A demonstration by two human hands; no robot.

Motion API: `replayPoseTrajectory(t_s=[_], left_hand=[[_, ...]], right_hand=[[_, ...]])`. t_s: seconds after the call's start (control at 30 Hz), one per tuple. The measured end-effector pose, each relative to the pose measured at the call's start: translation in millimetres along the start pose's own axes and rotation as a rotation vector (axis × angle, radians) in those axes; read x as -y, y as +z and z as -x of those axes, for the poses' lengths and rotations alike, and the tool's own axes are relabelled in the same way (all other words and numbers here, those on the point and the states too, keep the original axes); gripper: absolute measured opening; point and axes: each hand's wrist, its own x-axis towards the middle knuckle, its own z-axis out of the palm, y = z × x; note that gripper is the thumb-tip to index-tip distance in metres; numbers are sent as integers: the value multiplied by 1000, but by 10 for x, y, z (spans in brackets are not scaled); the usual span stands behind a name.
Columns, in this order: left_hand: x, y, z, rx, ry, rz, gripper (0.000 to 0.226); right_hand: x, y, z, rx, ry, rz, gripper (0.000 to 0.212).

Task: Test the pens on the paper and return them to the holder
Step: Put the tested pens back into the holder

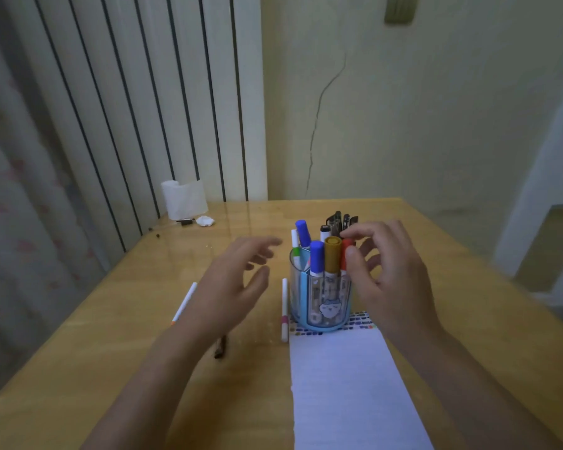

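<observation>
desk: a wooden top that carries everything; judged from the layout, the work happens at its middle, right in front of the person.
paper: a long white strip running from the near edge up to the holder, with rows of small coloured test marks at its far end; the bare stretch nearer the person looks the better place for new strokes.
holder: a clear blue cup with a cartoon face, standing upright on the far end of the paper. It looks light, so I would steady it while a pen is drawn out.
right hand: close against the holder's right side, fingers curled, thumb and fingertip pinching the cap of the red pen.
left hand: just left of the holder, fingers spread and relaxed, holding nothing, apart from the cup wall.
red pen: upright in the front compartment, beside a yellow and a blue pen. A straight upward pull should avoid dragging its neighbours.
loose pens: one with a pink band lies just left of the holder; another, orange-tipped, lies further left beyond the left hand. Both likely need returning.
</observation>
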Motion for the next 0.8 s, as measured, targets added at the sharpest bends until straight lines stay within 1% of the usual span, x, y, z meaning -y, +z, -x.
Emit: replayPoseTrajectory(t_s=[0.07,0.17,0.23,0.33,0.43,0.5,0.67,0.8], left_hand=[[151,-42,-12,118,-68,-153,36],[289,-24,14,307,-102,-309,32],[265,16,32,406,-51,-340,36],[181,87,34,535,12,-295,47],[178,160,40,564,78,-312,53],[188,197,51,554,91,-323,52],[140,231,66,521,76,-340,30],[88,217,65,527,98,-358,24]], right_hand=[[62,31,44,-29,-48,-5,17],[116,85,114,38,-121,-15,15],[114,108,137,80,-113,-34,16],[81,111,141,94,-85,-53,16],[65,97,125,92,-62,-57,21],[74,91,117,90,-64,-63,21],[93,65,108,80,-54,-84,23],[86,65,107,96,-57,-85,23]])
